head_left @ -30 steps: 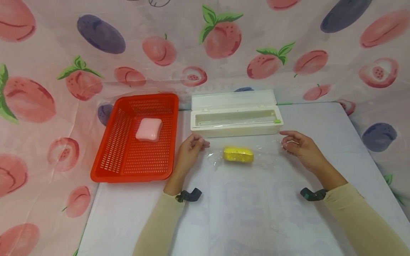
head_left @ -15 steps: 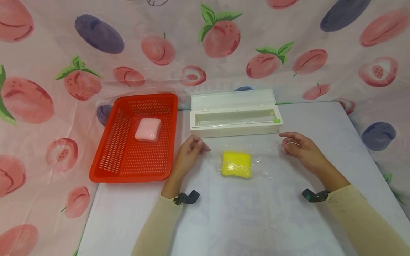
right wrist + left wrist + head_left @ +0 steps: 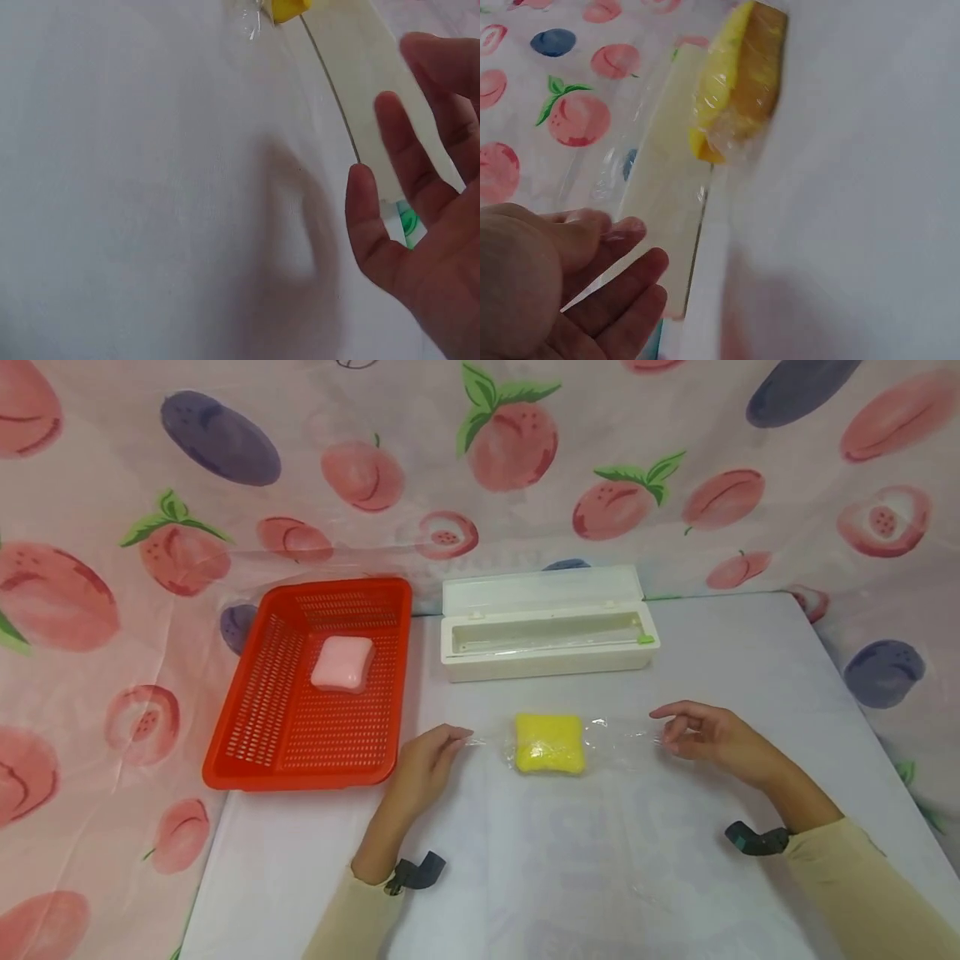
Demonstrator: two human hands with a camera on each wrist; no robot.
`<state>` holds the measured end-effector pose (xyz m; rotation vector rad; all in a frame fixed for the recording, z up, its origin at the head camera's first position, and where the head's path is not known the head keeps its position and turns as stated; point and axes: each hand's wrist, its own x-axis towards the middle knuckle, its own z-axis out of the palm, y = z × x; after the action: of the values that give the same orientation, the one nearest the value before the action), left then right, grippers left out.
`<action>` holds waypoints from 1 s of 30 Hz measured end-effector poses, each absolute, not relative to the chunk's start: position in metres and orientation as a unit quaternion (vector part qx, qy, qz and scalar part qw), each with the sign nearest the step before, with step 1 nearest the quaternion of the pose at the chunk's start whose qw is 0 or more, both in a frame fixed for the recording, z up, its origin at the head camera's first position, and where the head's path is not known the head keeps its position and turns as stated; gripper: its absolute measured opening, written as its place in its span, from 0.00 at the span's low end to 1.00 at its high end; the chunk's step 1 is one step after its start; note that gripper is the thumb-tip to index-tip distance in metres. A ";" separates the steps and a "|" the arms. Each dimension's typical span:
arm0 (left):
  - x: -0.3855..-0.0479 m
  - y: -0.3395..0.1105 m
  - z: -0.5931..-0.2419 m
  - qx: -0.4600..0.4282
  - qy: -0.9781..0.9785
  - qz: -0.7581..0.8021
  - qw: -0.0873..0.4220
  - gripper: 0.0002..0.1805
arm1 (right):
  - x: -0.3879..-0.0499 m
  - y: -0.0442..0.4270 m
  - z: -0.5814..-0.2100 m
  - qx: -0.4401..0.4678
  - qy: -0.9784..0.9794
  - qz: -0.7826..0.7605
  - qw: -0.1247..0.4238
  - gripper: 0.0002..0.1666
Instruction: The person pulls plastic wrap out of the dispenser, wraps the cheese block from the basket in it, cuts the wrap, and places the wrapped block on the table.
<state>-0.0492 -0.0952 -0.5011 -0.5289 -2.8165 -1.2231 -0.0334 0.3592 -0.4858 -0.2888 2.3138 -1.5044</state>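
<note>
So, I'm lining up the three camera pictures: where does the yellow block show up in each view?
Head: the yellow block lies a little right of and below centre.
Left wrist: the yellow block is at the top, just right of centre.
Right wrist: only part of the yellow block shows, cut off by the top edge, right of centre.
Shared landmark: the white box, a pale strip in both wrist views.

The white, faintly patterned tabletop spreads beneath my left fingers and right fingers. Beyond both sits a long white rectangular plastic box, lid raised; left of my left fingers stands a red perforated plastic basket.
</note>
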 end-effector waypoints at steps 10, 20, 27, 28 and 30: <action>-0.040 -0.102 -0.506 -0.194 -0.950 -0.238 -0.062 0.16 | -0.033 0.351 -0.494 -0.149 0.907 -0.353 0.176 0.22; -0.045 -0.098 -0.499 -0.261 -0.955 -0.121 -0.066 0.11 | -0.032 0.357 -0.497 -0.151 0.912 -0.309 0.223 0.17; -0.045 -0.101 -0.491 -0.235 -0.961 -0.105 -0.099 0.16 | -0.032 0.366 -0.495 -0.087 0.912 -0.343 0.208 0.17; -0.044 -0.100 -0.491 -0.230 -0.964 -0.102 -0.089 0.17 | -0.032 0.364 -0.494 -0.078 0.913 -0.348 0.197 0.17; -0.043 -0.095 -0.490 -0.215 -0.969 -0.102 -0.067 0.18 | -0.035 0.356 -0.492 -0.068 0.909 -0.369 0.182 0.18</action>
<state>-0.0427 -0.0950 -0.4897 -0.7046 -3.1816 -0.3339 -0.0351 0.3559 -0.4922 -0.1928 2.5651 -1.0422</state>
